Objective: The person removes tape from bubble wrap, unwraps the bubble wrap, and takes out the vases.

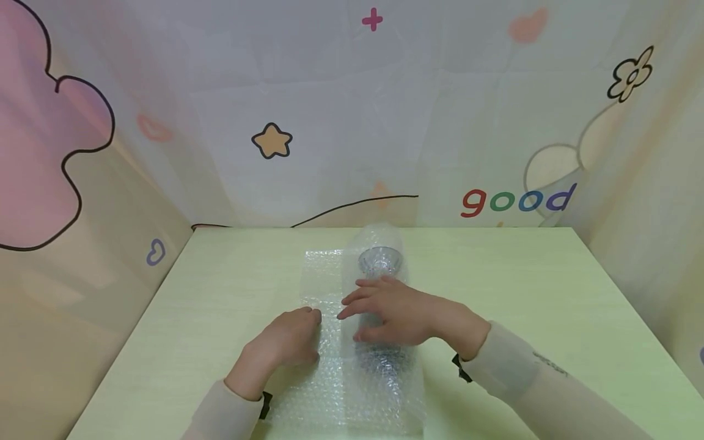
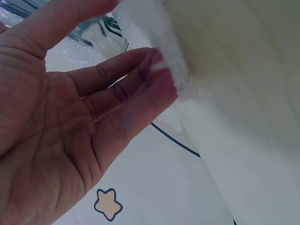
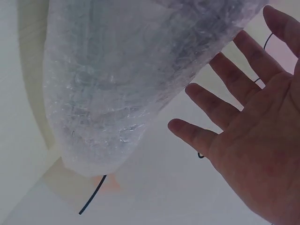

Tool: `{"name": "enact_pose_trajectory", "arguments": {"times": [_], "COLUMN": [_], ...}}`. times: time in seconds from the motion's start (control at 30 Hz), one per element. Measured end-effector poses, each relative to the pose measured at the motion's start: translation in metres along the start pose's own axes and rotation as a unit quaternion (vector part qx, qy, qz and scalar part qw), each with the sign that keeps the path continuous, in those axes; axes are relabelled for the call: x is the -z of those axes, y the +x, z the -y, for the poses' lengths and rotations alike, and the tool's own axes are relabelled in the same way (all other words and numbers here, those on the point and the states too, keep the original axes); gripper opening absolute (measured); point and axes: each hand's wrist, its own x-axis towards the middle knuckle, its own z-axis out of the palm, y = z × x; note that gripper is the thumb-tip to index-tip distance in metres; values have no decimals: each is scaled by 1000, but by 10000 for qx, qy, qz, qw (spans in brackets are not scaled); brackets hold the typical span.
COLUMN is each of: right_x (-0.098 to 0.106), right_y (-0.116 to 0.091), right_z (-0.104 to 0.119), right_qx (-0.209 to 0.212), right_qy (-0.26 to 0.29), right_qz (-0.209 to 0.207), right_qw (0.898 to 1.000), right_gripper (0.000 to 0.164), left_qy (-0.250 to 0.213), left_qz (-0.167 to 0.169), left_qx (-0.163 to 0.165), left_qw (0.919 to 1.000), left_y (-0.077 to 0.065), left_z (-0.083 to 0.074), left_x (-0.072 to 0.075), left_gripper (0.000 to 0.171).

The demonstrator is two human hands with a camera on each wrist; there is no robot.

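A sheet of clear bubble wrap (image 1: 330, 385) lies on the table, with one part rolled around a long object. The object's glassy, rounded end (image 1: 379, 261) shows through the film at the far end; its exact kind is blurred by the wrap. At the flat part left of the roll, my left hand (image 1: 286, 339) has its fingers curled at the wrap. Its fingertips (image 2: 161, 86) meet the whitish film's edge in the left wrist view. My right hand (image 1: 401, 311) reaches across the roll with spread fingers. In the right wrist view its fingertips lie close along the wrapped side (image 3: 112, 93).
The pale green table (image 1: 495, 275) extends on both sides of the wrap. A printed curtain (image 1: 352, 110) with a star, hearts and the word "good" hangs behind and along the sides.
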Motion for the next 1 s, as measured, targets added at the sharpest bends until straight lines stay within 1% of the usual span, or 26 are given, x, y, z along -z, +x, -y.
{"name": "enact_pose_trajectory", "arguments": {"times": [0.1,0.23,0.53,0.77,1.0], "right_x": [-2,-4,-12,-20,-24], "right_y": [2,4,9,12,13], "right_z": [3,6,5,3,6], "right_qx": [-91,-126,-140,-183,-245], "right_qy": [-107,-201,-382,-393,-514], "right_qz": [141,227,320,343,324], "right_qw": [9998,9995,9987,9985,9978], "right_gripper": [38,37,35,32,29], "left_qy": [-3,-7,58,92,69], "left_qz": [-38,-85,-50,-147,-193], "left_qx": [-26,-66,-59,-158,-200], "left_qw": [10000,9999,10000,9997,9996], "left_y": [0,0,1,1,-1], "left_z": [1,1,1,2,2], "left_x": [0,0,-1,-1,0], "left_gripper": [39,38,37,37,34]}}
